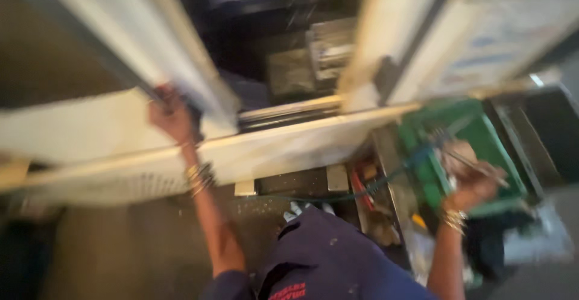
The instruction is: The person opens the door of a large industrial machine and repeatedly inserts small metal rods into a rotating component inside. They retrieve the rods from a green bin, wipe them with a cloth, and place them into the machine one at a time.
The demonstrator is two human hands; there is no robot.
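At machine door: left hand (172,114) clamped on the pale sliding door (151,52) edge.
Right hand (473,182): closed around thin metal rod (476,166) over green crate (482,134).
Risk: fingers pinched if door slides; blur hides grip.

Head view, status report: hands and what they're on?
Left hand gripping white sliding door edge. Right hand holding thin tool over green crate. Heavy blur; obstructions unclear.

Green crate (482,137), cream machine door (175,52), gold bangles (199,179), navy garment (332,258) with red lettering.
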